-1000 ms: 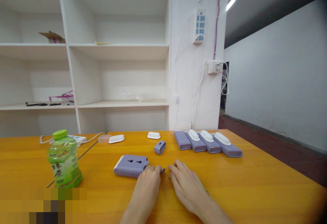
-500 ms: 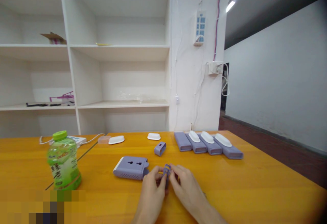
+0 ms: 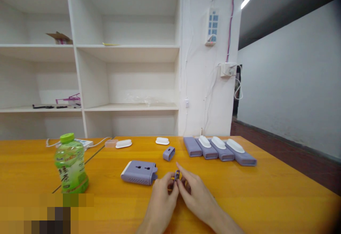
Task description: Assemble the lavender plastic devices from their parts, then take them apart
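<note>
Since a second ago we have raised both hands off the orange table (image 3: 266, 191), and now our left hand (image 3: 162, 198) and right hand (image 3: 195, 195) pinch a small purple frame piece (image 3: 177, 175) between their fingertips, just right of the purple socket housing (image 3: 139, 172).
</note>
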Demonstrator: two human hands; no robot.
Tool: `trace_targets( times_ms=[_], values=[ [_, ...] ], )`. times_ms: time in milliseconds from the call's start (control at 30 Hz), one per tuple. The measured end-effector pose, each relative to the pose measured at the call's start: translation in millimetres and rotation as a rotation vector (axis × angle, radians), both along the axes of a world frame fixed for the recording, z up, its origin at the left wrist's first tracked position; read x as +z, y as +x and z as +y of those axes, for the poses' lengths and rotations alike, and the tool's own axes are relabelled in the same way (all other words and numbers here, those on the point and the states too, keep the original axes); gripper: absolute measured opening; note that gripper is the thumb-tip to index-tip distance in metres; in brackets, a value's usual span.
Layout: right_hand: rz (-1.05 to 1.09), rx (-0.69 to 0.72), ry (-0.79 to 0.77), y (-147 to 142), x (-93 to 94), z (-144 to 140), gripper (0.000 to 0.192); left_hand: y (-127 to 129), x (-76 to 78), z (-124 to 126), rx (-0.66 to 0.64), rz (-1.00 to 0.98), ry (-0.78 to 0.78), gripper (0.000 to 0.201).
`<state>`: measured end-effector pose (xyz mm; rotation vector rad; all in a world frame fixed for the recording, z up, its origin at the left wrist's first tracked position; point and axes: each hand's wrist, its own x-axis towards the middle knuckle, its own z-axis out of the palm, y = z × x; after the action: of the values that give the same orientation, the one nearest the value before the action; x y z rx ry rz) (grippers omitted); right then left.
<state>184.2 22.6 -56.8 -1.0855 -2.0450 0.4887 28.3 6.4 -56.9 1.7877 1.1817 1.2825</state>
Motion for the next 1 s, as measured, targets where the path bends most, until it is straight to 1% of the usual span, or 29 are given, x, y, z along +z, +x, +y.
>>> trace_targets(
  times_ms=[100,167,200,300,367,467,533,600,667,800,1000],
  values=[
    [-0.024,0.05,0.023,0.8,0.4,-2.9,0.055,-2.8,-1.1,2.3,0.072,0.042,0.003,0.022],
    [-0.019,0.054,0.029,-0.4,-0.5,-2.9,0.059,-4.1,-1.2,3.5,0.077,0.02,-0.002,0.022],
    [-0.007,0.042,0.029,-1.6,-1.2,-2.4,0.055,-4.6,-1.2,3.9,0.068,-0.004,-0.008,0.022],
    [0.017,-0.005,0.033,-5.6,-1.9,0.0,0.029,-5.5,-1.9,4.5,0.024,-0.091,-0.045,0.024],
    [0.003,-0.017,0.051,-6.7,-0.8,1.7,0.019,-5.9,-3.8,5.8,-0.014,-0.16,-0.09,0.027],
    [-0.013,-0.026,0.083,-4.9,1.7,3.5,0.017,-5.4,-8.1,9.7,-0.062,-0.298,-0.17,0.034],
    [-0.01,-0.022,0.094,-3.4,2.5,3.9,0.017,-4.6,-11.0,12.8,-0.045,-0.382,-0.218,0.041],
    [-0.011,-0.002,0.096,-3.2,2.3,3.4,0.016,-3.9,-13.2,15.1,-0.012,-0.421,-0.23,0.048],
    [-0.019,0.021,0.095,-4.6,1.8,2.1,0.014,-4.0,-14.5,16.1,0.012,-0.394,-0.19,0.05],
    [-0.027,0.006,0.092,-7.8,1.7,-0.1,0.014,-6.5,-16.7,15.7,0.066,-0.263,-0.102,0.041],
    [-0.052,-0.01,0.116,-6.8,1.0,1.6,0.012,-9.1,-23.6,16.5,0.138,-0.123,-0.096,0.043]
  ],
)
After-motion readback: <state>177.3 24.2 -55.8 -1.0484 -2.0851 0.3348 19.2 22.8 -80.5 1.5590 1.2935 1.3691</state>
